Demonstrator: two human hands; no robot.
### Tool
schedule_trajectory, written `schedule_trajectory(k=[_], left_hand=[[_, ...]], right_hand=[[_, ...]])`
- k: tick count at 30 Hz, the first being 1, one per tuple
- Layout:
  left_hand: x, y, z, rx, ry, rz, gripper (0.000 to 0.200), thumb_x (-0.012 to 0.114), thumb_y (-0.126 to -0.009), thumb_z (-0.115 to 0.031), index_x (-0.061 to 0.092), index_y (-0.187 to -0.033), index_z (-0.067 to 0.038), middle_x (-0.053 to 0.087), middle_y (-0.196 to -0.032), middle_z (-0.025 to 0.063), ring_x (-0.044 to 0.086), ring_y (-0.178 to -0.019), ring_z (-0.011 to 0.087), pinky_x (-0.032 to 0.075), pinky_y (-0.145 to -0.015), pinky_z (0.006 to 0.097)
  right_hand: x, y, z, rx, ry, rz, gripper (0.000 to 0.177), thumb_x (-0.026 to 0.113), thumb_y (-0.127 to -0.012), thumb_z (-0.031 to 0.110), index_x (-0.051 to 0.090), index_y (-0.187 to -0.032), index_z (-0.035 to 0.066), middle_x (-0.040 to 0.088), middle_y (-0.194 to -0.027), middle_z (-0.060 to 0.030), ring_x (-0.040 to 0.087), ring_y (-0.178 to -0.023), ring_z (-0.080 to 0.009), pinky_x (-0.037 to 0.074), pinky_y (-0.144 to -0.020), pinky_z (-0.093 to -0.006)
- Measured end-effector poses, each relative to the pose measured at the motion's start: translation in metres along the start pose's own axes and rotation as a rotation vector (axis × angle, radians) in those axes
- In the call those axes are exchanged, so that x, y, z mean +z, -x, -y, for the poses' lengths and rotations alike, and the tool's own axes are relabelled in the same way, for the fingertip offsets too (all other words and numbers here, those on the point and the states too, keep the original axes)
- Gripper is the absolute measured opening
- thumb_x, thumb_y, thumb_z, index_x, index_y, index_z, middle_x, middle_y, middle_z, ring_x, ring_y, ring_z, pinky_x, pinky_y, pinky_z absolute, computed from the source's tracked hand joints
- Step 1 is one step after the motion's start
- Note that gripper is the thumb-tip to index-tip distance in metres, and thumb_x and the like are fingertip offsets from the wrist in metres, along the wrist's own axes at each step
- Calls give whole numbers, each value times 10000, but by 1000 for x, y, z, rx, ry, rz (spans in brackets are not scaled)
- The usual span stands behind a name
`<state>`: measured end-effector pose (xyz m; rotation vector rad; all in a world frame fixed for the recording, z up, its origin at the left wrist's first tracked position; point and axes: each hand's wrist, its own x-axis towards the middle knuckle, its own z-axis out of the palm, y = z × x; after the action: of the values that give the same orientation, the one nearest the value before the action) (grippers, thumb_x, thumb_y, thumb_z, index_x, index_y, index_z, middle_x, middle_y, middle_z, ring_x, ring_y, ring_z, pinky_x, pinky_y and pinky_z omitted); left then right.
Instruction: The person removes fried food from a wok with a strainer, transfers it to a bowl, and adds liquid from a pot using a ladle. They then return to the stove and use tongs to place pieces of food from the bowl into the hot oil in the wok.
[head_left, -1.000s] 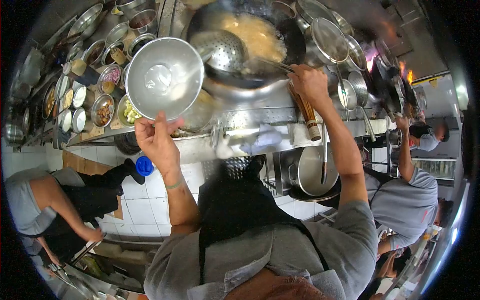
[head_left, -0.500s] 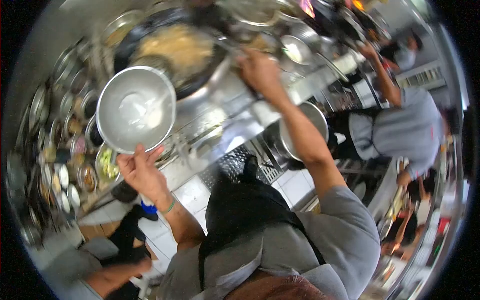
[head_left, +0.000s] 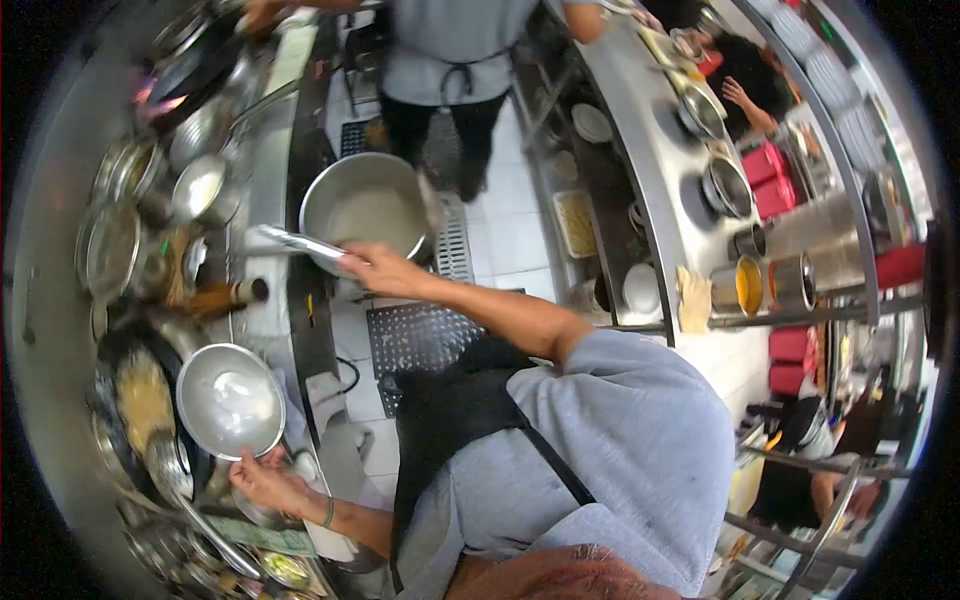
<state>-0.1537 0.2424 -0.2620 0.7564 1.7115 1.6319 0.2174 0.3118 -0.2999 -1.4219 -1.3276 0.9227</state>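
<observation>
My left hand [head_left: 268, 482] grips the near rim of a metal bowl [head_left: 231, 402], which has a little pale stuff inside. The bowl is beside a wok [head_left: 138, 425] of yellowish food, where a long-handled strainer [head_left: 168, 465] rests. My right hand [head_left: 375, 270] is closed round a metal handle [head_left: 300, 243] close to the rim of a big pot [head_left: 365, 208]. The pot holds a pale liquid. What lies at the far end of the handle is blurred.
A co-worker in an apron [head_left: 460, 60] stands beyond the pot. On the right a steel counter [head_left: 665, 180] carries metal bowls and a glove [head_left: 693, 300]. Perforated mats [head_left: 420, 325] lie on the tiled floor. More people are at the far right.
The view has turned to the right. My right hand has moved from beside the wok to the big pot. My left hand still holds the bowl; the strainer now shows in the wok.
</observation>
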Motion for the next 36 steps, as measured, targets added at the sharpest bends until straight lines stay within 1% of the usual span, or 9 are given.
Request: schedule_trajectory(k=[6, 12, 13, 16, 21, 30, 34, 35, 36], left_hand=[[155, 88, 81, -212, -251, 560, 171, 621, -876, -62, 528, -1009, -7, 619, -819, 97, 619, -537, 190, 580, -484, 328], [339, 292, 124, -441, -273, 1255, 135, 628, -884, -46, 565, -977, 29, 620, -826, 117, 652, -577, 214, 595, -521, 310], [366, 325, 122, -460, -298, 1331, 113, 617, -908, -48, 547, -960, 24, 622, -827, 122, 650, -577, 208, 593, -519, 308], [436, 403, 131, -576, -194, 1529, 134, 626, -912, -48, 496, -926, -18, 615, -812, 115, 648, -574, 220, 597, -534, 321], [520, 493, 127, -599, -154, 1568, 163, 599, -898, 5, 448, -954, -22, 585, -862, 140, 645, -593, 261, 610, -554, 360], [580, 586, 141, -573, -259, 1645, 193, 586, -899, 7, 431, -1003, -42, 583, -935, 140, 647, -732, 273, 609, -613, 364], [556, 591, 118, -747, -194, 2008, 227, 524, -993, -86, 464, -1206, -36, 621, -1023, 117, 647, -826, 239, 594, -756, 379], [564, 583, 148, -641, -207, 2247, 255, 470, -1033, -146, 456, -1258, -28, 629, -1039, 113, 657, -860, 240, 586, -806, 380], [555, 577, 144, -582, -203, 2246, 263, 469, -1036, -162, 464, -1258, -23, 631, -1046, 118, 662, -879, 241, 586, -809, 374]], right_hand=[[-192, 123, -87, 211, 46, -561, 450, 594, -972, 367, 651, -1180, -28, 709, -963, -224, 693, -900, -280, 527, -810, -394], [-335, 244, -63, 290, 242, -952, 461, 668, -928, 371, 655, -1161, -27, 707, -866, -205, 696, -734, -226, 535, -674, -349], [-354, 259, -37, 420, 253, -901, 444, 676, -923, 345, 655, -1156, -32, 704, -909, -233, 694, -705, -244, 539, -686, -354], [-378, 290, -47, 321, 326, -1030, 418, 691, -913, 294, 653, -1163, -39, 705, -988, -246, 711, -796, -308, 545, -744, -367], [-393, 322, -44, 286, 251, -1112, 419, 709, -904, 240, 638, -1159, -84, 709, -1002, -248, 716, -846, -288, 544, -752, -364], [-384, 367, -55, 397, 135, -1238, 378, 722, -900, 200, 642, -1146, -75, 712, -864, -207, 677, -730, -212, 528, -674, -336], [-389, 360, -53, 370, 248, -1212, 378, 729, -896, 208, 644, -1140, -68, 710, -867, -205, 674, -725, -223, 524, -666, -340], [-390, 355, -55, 342, 241, -1202, 368, 749, -875, 211, 658, -1127, -41, 711, -879, -200, 681, -729, -247, 528, -664, -356], [-391, 349, -53, 327, 265, -1154, 364, 755, -868, 213, 662, -1121, -31, 711, -878, -193, 682, -723, -248, 528, -661, -353]])
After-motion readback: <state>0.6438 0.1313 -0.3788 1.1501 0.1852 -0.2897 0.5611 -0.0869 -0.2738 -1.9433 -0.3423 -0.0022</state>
